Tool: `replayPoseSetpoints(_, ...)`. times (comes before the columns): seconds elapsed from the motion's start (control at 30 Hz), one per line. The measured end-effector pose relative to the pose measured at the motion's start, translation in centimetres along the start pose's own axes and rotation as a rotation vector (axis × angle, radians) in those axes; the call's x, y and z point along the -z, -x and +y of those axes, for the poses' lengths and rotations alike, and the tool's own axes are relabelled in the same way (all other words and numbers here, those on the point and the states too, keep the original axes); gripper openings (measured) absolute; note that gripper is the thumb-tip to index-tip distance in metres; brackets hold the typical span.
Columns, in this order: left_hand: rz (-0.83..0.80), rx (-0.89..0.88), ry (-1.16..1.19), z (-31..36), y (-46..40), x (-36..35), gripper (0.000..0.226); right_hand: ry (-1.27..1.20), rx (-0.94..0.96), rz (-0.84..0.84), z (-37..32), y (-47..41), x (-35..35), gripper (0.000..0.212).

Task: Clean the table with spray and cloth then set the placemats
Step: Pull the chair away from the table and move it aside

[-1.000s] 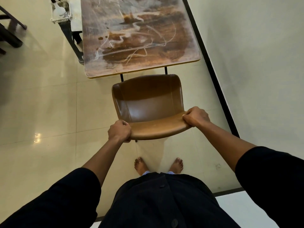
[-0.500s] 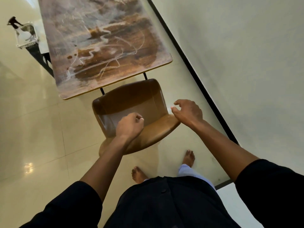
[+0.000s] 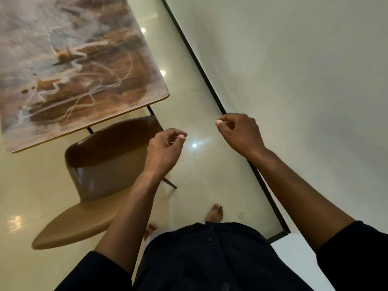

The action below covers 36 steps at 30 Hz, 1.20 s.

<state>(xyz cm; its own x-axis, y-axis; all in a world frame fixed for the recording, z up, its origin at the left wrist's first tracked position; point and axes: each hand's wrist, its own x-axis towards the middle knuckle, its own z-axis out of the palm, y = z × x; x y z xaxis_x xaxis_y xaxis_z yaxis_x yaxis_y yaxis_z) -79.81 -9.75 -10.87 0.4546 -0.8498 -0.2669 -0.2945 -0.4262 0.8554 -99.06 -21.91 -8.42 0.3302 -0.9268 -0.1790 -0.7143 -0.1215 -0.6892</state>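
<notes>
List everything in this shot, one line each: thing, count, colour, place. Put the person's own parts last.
table: one, brown top with grey-white streaks, upper left.
chair: one, tan-brown, its backrest next to the table's near edge, seat toward the person.
floor: one, pale glossy tiles with light glints, under everything.
wall: one, off-white, right side, black strip along its base.
left hand: one, fingers loosely curled, holding nothing, above the chair's right edge.
right hand: one, loosely curled, holding nothing, over the floor near the wall.
bare foot: one plainly seen, on the tiles; a second is blurred beside it.
dark clothing: sleeves and front, bottom of view.
</notes>
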Motion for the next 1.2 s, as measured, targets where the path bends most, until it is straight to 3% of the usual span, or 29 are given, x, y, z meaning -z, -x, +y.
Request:
replayPoseSetpoints(0.47,0.091,-0.061,0.054,9.1,-14.9,-3.0,0.019,-0.03,0.087,-0.017,-1.0,-16.6,5.3,0.023)
replayPoseSetpoints(1.2,0.26,0.07,0.19,12.8,-47.6,5.1,0.019,-0.018,0.25,-0.153,-14.4,-54.4,0.5,0.018)
